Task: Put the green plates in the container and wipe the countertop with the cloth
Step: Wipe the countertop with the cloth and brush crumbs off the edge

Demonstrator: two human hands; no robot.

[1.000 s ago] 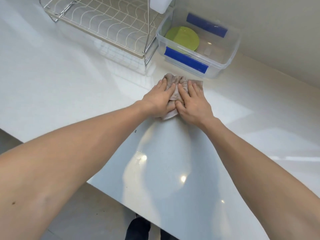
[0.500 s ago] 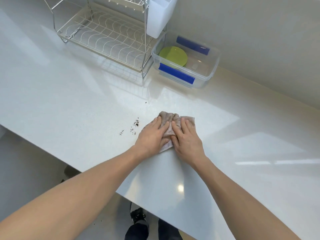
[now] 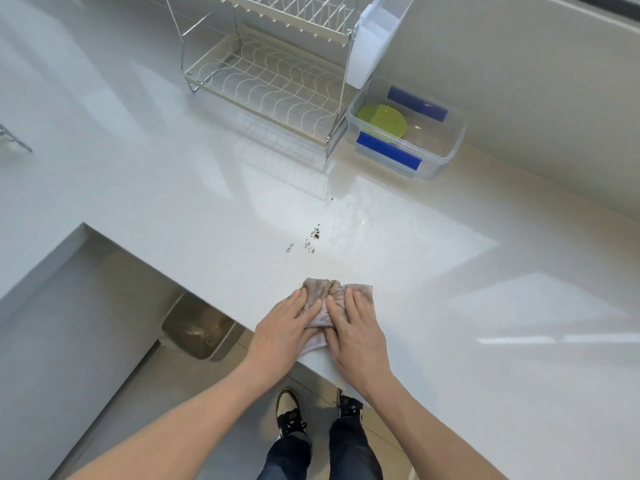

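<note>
Both hands, left hand (image 3: 289, 332) and right hand (image 3: 356, 332), are pressing flat on the cloth (image 3: 323, 299) near the desk (image 3: 207, 209) edge, crumbs (image 3: 306, 241) lying beyond

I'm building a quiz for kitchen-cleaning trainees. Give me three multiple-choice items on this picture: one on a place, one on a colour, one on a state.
1. Where are the green plates?
A. in the clear container
B. on the dish rack
C. on the floor

2. What colour are the container's clips?
A. red
B. blue
C. yellow

3. How do the hands stand on the cloth?
A. both pressed flat on it
B. only one touching it
C. lifting it in the air

Answers:
1 A: the green plates lie inside the container, beside the dish rack.
2 B: the clips are blue.
3 A: the left hand and right hand press the cloth onto the countertop, near the crumbs.
</note>
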